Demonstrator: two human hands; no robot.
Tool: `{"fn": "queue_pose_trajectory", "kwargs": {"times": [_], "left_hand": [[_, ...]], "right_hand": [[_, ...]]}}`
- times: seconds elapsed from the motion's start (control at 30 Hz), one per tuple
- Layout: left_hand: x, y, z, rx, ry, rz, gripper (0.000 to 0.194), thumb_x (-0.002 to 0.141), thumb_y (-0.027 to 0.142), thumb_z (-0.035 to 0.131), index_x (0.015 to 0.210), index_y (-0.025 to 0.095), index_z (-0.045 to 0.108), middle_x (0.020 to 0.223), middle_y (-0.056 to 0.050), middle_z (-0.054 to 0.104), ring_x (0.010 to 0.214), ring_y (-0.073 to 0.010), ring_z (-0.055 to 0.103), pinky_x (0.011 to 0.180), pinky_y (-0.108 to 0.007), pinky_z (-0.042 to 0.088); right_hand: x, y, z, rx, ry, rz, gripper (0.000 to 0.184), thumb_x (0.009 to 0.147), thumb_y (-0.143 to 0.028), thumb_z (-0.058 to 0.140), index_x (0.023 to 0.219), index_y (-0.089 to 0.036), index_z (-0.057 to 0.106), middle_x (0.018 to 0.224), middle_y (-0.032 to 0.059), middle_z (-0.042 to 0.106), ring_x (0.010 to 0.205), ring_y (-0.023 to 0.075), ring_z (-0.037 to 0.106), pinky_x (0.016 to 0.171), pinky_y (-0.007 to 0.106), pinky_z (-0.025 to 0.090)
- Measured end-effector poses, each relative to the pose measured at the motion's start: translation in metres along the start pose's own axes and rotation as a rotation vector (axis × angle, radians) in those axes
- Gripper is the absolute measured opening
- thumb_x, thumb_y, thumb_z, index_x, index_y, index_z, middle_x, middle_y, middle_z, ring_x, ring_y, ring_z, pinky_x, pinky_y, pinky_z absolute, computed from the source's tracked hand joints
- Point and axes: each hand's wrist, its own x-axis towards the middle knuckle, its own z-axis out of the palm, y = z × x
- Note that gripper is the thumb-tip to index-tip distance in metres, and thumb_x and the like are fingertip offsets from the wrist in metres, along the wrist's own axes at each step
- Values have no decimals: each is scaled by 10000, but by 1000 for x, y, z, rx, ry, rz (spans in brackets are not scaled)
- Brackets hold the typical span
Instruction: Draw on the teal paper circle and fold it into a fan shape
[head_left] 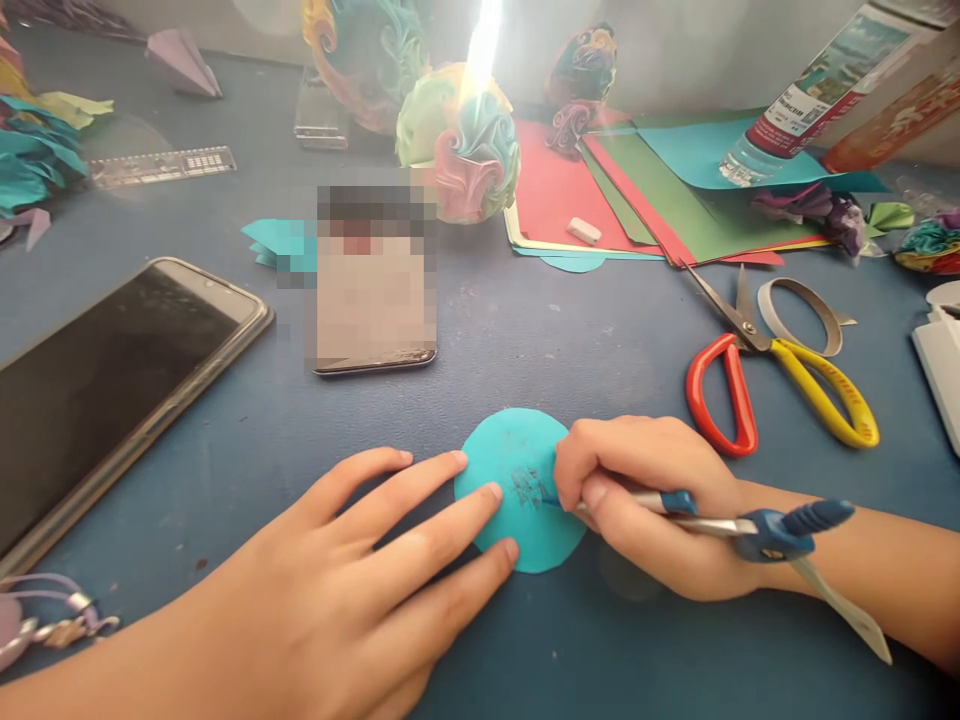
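A blue paper circle (517, 435) lies flat on the dark blue table, with small dark pencil marks near its middle. My left hand (375, 570) rests with fingers spread, several fingertips touching the circle's left edge. In my right hand (667, 510) is a drawing compass (776, 532) with a blue knob, gripped low like a pen. Its tip reaches the paper beside the pencil marks. My fingers cover part of the compass legs and the right edge of the circle.
Scissors (750, 335) with red and yellow handles lie beyond my right hand, by a tape roll (801, 315). Coloured paper sheets (540, 190), an eraser (584, 231) and a bottle (814, 95) are behind. A phone (112, 370) lies left; a rolled-paper ball (459, 145) stands at the back.
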Motion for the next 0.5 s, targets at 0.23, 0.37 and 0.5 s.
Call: {"fn": "queue_pose_trajectory", "kwargs": {"times": [0.23, 0.37, 0.5], "left_hand": [[2, -6, -10, 97, 2, 102, 397, 895, 224, 408, 1256, 303, 553, 1274, 64, 599, 1168, -157, 544, 1091, -309, 256], [9, -7, -20, 306, -70, 248, 443, 865, 230, 489, 1306, 269, 510, 1289, 39, 590, 1151, -165, 572, 1004, -309, 341], [8, 5, -19, 262, 5, 142, 410, 881, 219, 471, 1275, 317, 530, 1234, 39, 628, 1152, -187, 574, 1043, -366, 328]], "right_hand": [[9, 7, 0, 386, 269, 169, 151, 837, -313, 567, 822, -188, 485, 607, -54, 491, 520, 62, 417, 462, 174, 324], [19, 15, -13, 565, 218, 113, 317, 809, -419, 619, 664, -168, 490, 451, -77, 393, 422, 54, 372, 406, 183, 244], [20, 18, -21, 673, 227, 67, 522, 786, -507, 622, 504, -183, 324, 408, -81, 288, 380, 43, 294, 383, 204, 162]]}}
